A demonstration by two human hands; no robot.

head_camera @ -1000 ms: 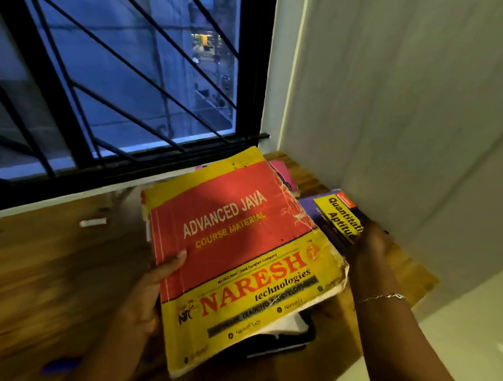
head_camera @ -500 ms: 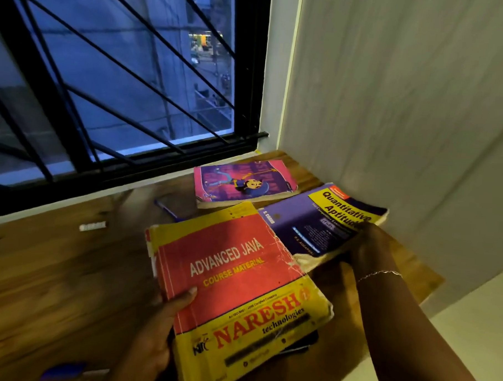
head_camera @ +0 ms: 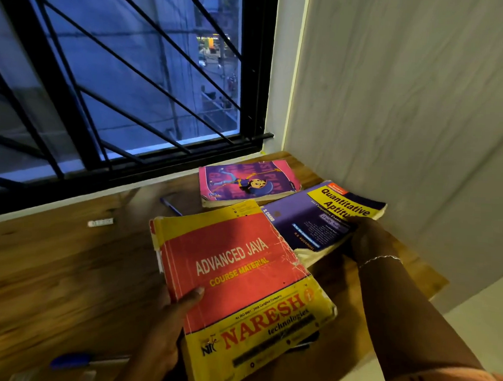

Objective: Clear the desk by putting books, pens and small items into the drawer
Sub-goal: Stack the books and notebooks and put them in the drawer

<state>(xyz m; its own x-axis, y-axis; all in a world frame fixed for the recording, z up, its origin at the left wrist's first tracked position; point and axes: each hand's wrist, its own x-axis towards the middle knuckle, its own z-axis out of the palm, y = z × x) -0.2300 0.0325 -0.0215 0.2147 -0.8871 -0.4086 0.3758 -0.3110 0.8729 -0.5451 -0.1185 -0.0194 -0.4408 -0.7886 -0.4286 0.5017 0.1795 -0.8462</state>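
In the head view, our left hand [head_camera: 166, 325] grips the Advanced Java book [head_camera: 240, 276] at its spine side, thumb pressed on the red cover and fingers out of sight beneath it. Our right hand [head_camera: 369, 241] closes on the near edge of the Quantitative Aptitude book [head_camera: 324, 219], which lies against the Java book's far corner. We judge the step to be gathering both volumes for the drawer, which is not in view. To do it well, we should get the right fingers fully under the thick, soft-edged Aptitude book before lifting, and keep the worn Java cover flat so that it does not tear further. Something dark lies under the Java book; we cannot tell what it is. Still on the wooden desk [head_camera: 53, 268] are a cartoon-cover book [head_camera: 245, 181] by the window, a dark pen [head_camera: 170, 205] beside it, a small white item [head_camera: 100, 222] and a blue pen [head_camera: 72, 361] near us. A black window grille [head_camera: 105, 83] faces a dusk street, and a pale wall [head_camera: 406, 110] closes the right side.
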